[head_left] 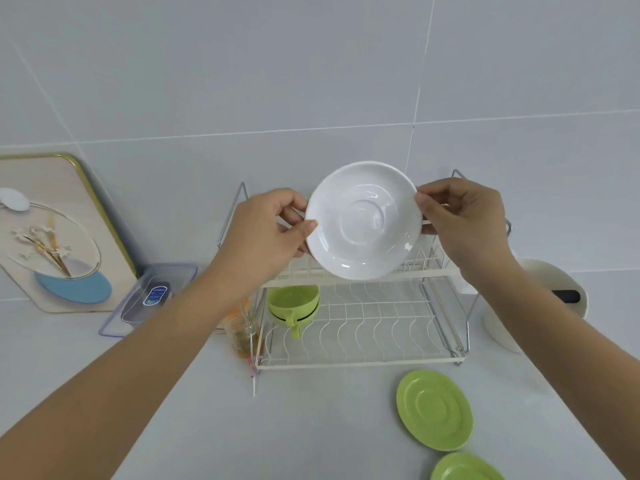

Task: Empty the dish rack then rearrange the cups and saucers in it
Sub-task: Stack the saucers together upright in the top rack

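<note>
A white saucer (363, 220) is held up, face toward me, above the top tier of the two-tier wire dish rack (360, 363). My left hand (273, 230) pinches its left rim. My right hand (464, 220) pinches its right rim. On the rack's lower tier, at the left, sit green cups (293, 303), nested, one handle pointing toward me. Two green saucers lie on the counter in front of the rack at the right: one whole (434, 408), one (465, 467) cut off by the frame's bottom edge.
A decorated tray (52, 233) leans on the tiled wall at the left, with a clear plastic container (152, 296) beside it. An orange-tinted glass (242, 330) stands against the rack's left side. A white holder (540, 299) stands right of the rack.
</note>
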